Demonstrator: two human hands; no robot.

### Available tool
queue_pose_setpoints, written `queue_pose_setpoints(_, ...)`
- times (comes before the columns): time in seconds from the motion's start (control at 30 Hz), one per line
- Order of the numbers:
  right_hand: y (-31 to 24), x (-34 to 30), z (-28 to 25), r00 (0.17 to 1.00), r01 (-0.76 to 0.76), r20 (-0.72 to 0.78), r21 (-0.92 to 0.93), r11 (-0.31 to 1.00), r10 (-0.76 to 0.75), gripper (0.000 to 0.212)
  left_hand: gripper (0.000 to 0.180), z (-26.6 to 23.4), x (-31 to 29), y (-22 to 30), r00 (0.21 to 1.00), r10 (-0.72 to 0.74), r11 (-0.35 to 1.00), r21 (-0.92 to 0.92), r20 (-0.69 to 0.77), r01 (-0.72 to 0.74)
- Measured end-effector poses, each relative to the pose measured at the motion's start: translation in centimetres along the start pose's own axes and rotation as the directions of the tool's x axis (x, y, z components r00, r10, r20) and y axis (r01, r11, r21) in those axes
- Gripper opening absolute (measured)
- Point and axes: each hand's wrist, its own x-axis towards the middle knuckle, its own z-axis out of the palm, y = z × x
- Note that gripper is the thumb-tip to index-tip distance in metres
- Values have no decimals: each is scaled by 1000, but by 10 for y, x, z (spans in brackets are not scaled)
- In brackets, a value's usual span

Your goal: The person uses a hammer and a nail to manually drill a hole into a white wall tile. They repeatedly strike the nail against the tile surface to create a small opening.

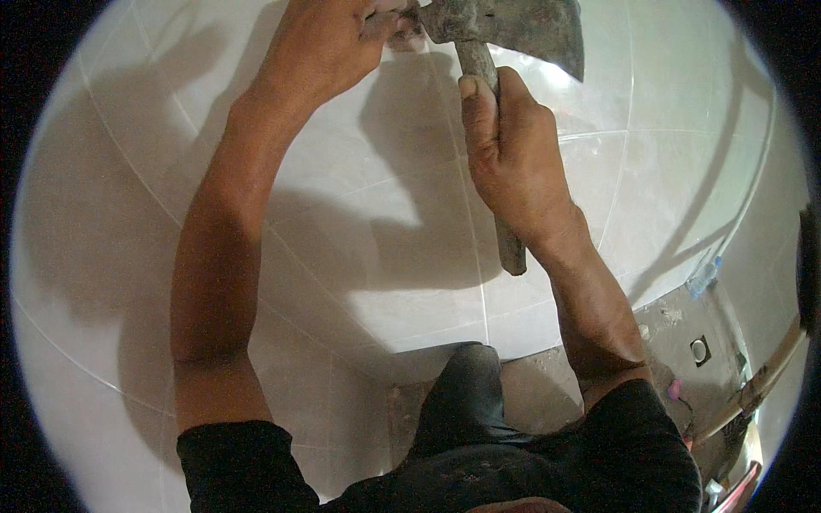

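Fingers [516, 92] of the right hand [516, 158] wrap around the handle [511, 250] of a hatchet [517, 27]; what the curled left hand [338, 43] holds, I cannot tell.

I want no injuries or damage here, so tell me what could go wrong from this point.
The left hand is bare and close beside the hatchet, so a stray swing might hit it. The right hand grips the handle without a glove, so the hatchet could slip. The pale tiles behind might chip or crack if struck.
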Motion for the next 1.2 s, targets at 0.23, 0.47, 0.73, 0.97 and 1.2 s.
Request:
queue_pose_setpoints(0.23,2,-55,-21,992,5,-124,320,948,37,40,13,27,-31,-19,921,366,900,304,-138,-312)
queue_pose_setpoints(0.47,7,-67,-29,978,-209,43,324,923,206,41,8,23,-26,-3,904,-89,980,-199,-419,4)
queue_pose_setpoints(0.73,7,-51,-26,995,-82,74,225,971,67,42,14,29,-20,-12,864,85,957,-200,-497,-209)
queue_pose_setpoints(0.97,-12,-13,-27,975,210,-63,-71,975,-215,37,13,23,-13,-3,847,229,973,97,-480,-208)
queue_pose_setpoints(1.2,-10,18,-18,974,220,31,-351,910,-223,28,12,32,-10,1,869,114,992,7,-481,-126)
